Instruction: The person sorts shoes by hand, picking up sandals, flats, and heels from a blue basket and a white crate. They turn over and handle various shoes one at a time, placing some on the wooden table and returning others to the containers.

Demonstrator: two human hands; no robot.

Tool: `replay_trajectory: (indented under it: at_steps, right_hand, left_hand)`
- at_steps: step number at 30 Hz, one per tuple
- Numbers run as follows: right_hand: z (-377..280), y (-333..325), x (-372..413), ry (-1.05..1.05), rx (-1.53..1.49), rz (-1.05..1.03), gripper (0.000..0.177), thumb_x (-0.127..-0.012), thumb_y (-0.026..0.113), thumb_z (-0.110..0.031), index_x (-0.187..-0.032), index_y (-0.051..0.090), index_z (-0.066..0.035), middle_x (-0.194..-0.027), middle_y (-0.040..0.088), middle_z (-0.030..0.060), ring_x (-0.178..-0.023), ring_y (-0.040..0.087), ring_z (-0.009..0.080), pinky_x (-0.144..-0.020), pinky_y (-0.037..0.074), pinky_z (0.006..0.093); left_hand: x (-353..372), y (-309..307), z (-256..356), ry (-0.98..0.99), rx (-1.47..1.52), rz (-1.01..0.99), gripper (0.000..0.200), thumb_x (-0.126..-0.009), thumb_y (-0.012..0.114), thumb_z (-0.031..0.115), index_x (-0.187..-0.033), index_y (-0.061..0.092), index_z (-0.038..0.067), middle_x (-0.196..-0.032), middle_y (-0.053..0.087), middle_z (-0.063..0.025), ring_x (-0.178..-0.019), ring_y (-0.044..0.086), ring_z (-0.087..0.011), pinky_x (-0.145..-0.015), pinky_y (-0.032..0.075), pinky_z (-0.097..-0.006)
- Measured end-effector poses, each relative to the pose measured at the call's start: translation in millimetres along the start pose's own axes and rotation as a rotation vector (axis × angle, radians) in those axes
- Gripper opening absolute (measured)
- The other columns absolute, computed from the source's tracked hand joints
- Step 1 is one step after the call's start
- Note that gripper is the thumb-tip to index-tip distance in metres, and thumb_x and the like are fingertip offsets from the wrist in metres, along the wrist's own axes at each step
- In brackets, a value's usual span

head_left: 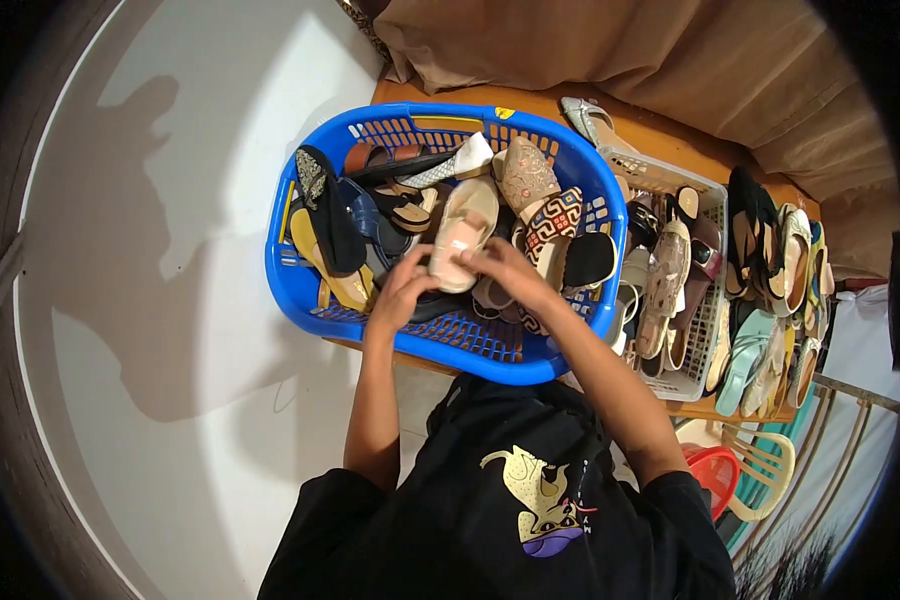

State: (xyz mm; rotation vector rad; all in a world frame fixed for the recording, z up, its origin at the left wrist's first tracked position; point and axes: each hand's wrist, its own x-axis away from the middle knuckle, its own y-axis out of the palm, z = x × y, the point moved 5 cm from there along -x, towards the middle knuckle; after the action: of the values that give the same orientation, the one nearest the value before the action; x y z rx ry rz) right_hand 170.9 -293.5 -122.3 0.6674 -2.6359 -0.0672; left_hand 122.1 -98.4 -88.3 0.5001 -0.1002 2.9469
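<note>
Both of my hands hold a beige flat shoe (467, 215) above the blue laundry basket (540, 372), its opening facing up. My left hand (407, 288) grips the left side of its heel end, and my right hand (505, 270) has its fingers on the right side. Around it in the basket lie a black sandal with a beaded strap (335, 220), a yellow-soled shoe (350, 288), a navy sandal (365, 212), a floral beige shoe (527, 175), a patterned flat shoe (553, 220) and a black-toed shoe (589, 260). Some shoes beneath are partly hidden.
Right of the basket stands a white crate (705, 370) packed with shoes. More shoes and a mint slipper (748, 360) lie on the wooden table (660, 140). A brown curtain (590, 50) hangs behind. A plastic chair (765, 460) and red basket (714, 475) are at lower right.
</note>
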Motion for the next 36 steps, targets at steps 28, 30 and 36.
replay_trajectory:
  at_steps: [28, 30, 36]
  right_hand:
    - [27.8, -28.4, -24.6, 0.155, -0.389, 0.226, 0.045, -0.098, 0.067, -0.017, -0.135, 0.054, 0.005, -0.115, 0.070, 0.0118, -0.100, 0.069, 0.0178, -0.090, 0.053, 0.0325]
    - [27.6, -28.5, -22.3, 0.141, -0.375, 0.213, 0.045, -0.098, 0.067, -0.019, -0.134, 0.054, 0.005, -0.115, 0.070, 0.0120, -0.101, 0.068, 0.0184, -0.090, 0.052, 0.0328]
    - [11.3, -30.7, -1.9, 0.164, -0.484, 0.240, 0.042, -0.096, 0.065, -0.019, -0.133, 0.057, 0.000, -0.113, 0.070, 0.0087, -0.101, 0.067, 0.0174, -0.090, 0.051, 0.0321]
  left_hand:
    - [-98.0, -15.2, -17.0, 0.063, -1.609, 0.385, 0.047, -0.071, 0.086, 0.017, -0.111, 0.069, -0.001, -0.125, 0.049, -0.0147, -0.120, 0.048, -0.0336, -0.098, 0.047, -0.0435]
    - [-103.6, -16.7, -23.4, 0.023, -1.611, 0.449, 0.041, -0.072, 0.085, 0.019, -0.106, 0.074, 0.001, -0.126, 0.048, -0.0153, -0.121, 0.046, -0.0338, -0.099, 0.044, -0.0449]
    - [-79.6, -11.7, 16.3, 0.068, -1.204, 0.562, 0.047, -0.066, 0.088, 0.022, -0.107, 0.076, 0.004, -0.128, 0.050, -0.0169, -0.122, 0.047, -0.0376, -0.102, 0.044, -0.0466]
